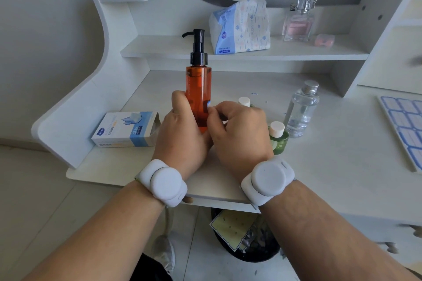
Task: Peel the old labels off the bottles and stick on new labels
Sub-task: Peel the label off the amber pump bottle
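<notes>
Orange pump bottle (198,96) upright, centre of the white surface (319,155), black pump head on top. Left hand (180,137) wrapped round its lower body, thumb up along the left side. Right hand (237,130) curled, fingertips pinching a small blue-white label (208,104) at the bottle's right edge (can't tell whether it is stuck down or lifted). Both hands touch at the bottle base. White round bands on both wrists.

Just right of the right hand: small green bottle (279,140) with white cap, upright. A second white cap (244,101) peeks out behind the right hand, its body hidden. Clear bottle (301,112) with silver cap stands near, behind the green one. Sheet of blue labels (404,128) lies at the far right edge of the surface, partly cut off by the frame.

Left of the hands: blue-white box (126,129) lying flat, right end open. On the shelf (171,50) behind: tissue pack (241,27), pink perfume bottle (298,23), small pink case (324,40) beside it. Under the surface edge, a dark bin (249,237) with a yellowish sheet inside.
</notes>
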{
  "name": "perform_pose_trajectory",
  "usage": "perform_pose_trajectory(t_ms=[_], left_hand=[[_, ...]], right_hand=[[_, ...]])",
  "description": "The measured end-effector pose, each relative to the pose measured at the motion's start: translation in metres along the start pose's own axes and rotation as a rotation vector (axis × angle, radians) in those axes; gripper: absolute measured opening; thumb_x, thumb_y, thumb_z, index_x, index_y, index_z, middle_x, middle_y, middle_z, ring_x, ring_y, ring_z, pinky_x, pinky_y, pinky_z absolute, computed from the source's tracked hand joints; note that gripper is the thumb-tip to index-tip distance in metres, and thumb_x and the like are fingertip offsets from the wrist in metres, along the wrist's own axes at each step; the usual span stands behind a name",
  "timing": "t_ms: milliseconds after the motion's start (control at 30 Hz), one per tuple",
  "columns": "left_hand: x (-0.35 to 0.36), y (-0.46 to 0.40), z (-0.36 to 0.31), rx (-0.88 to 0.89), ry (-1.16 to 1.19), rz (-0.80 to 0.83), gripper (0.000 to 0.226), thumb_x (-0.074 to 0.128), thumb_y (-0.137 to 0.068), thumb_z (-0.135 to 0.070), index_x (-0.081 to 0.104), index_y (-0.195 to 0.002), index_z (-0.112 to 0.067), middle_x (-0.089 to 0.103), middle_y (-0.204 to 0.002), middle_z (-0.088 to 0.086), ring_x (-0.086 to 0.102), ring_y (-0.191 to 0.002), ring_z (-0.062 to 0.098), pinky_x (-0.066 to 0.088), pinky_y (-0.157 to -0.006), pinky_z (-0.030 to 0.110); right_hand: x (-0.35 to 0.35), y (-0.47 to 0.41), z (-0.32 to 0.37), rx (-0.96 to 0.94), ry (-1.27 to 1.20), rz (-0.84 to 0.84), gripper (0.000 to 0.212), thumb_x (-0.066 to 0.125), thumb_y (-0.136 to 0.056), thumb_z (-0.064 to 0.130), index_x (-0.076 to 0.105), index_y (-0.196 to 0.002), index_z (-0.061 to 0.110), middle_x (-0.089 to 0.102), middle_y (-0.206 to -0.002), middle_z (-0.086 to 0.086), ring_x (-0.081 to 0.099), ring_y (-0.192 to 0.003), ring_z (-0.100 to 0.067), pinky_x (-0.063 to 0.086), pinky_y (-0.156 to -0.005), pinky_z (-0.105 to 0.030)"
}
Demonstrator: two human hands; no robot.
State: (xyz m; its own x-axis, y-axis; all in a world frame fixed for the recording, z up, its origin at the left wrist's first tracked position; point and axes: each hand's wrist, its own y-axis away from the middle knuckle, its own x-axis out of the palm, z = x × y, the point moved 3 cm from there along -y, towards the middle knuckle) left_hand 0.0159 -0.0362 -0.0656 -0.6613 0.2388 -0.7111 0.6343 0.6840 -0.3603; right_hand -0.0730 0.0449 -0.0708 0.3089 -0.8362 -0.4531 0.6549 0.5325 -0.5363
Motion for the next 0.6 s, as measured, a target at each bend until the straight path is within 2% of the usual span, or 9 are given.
perform_pose_trajectory(t_ms=[167, 267, 367, 500, 600], left_hand=[[0.0005, -0.0015, 0.0016, -0.013, 0.016, -0.014, 0.038, 0.061, -0.095, -0.033, 0.028, -0.113, -0.025, 0.051, -0.090, -0.008, 0.046, -0.072, -0.002, 0.029, -0.054, 0.012], [0.0003, -0.0020, 0.0031, -0.010, 0.042, -0.023, 0.039, 0.061, -0.093, -0.034, 0.029, -0.114, -0.025, 0.051, -0.088, -0.010, 0.049, -0.074, 0.000, 0.031, -0.058, 0.016], [-0.0005, -0.0014, 0.0010, -0.007, 0.048, -0.030, 0.042, 0.062, -0.092, -0.040, 0.029, -0.114, -0.026, 0.047, -0.086, -0.017, 0.047, -0.074, -0.004, 0.029, -0.058, 0.013], [-0.0004, 0.0001, -0.0003, 0.013, 0.022, -0.024, 0.041, 0.061, -0.094, -0.040, 0.028, -0.115, -0.026, 0.053, -0.094, -0.007, 0.045, -0.074, -0.004, 0.027, -0.058, 0.012], [-0.0006, -0.0001, -0.0004, 0.016, 0.017, -0.021, 0.040, 0.062, -0.096, -0.036, 0.028, -0.115, -0.027, 0.052, -0.092, -0.008, 0.045, -0.074, -0.004, 0.026, -0.057, 0.012]], right_hand=[[-0.0021, 0.0023, 0.0028, -0.018, -0.015, -0.038, 0.025, 0.055, -0.093, 0.029, 0.075, -0.087, 0.015, 0.065, -0.058, -0.002, 0.059, -0.052, -0.025, 0.052, -0.055, -0.038], [-0.0040, 0.0035, 0.0049, -0.027, -0.028, -0.037, 0.018, 0.062, -0.093, 0.028, 0.077, -0.096, 0.018, 0.071, -0.071, 0.002, 0.063, -0.059, -0.019, 0.054, -0.062, -0.036], [-0.0065, 0.0032, 0.0051, -0.034, -0.018, -0.073, 0.007, 0.069, -0.092, 0.023, 0.074, -0.091, 0.018, 0.064, -0.076, 0.010, 0.055, -0.061, -0.014, 0.050, -0.064, -0.034], [-0.0066, 0.0029, 0.0067, -0.062, -0.008, -0.072, 0.009, 0.066, -0.092, 0.016, 0.066, -0.084, 0.014, 0.064, -0.083, 0.002, 0.053, -0.064, -0.021, 0.048, -0.062, -0.038], [-0.0038, 0.0026, 0.0087, -0.062, 0.035, -0.014, 0.009, 0.060, -0.095, 0.014, 0.061, -0.086, 0.013, 0.062, -0.086, -0.001, 0.054, -0.070, -0.024, 0.049, -0.063, -0.043]])
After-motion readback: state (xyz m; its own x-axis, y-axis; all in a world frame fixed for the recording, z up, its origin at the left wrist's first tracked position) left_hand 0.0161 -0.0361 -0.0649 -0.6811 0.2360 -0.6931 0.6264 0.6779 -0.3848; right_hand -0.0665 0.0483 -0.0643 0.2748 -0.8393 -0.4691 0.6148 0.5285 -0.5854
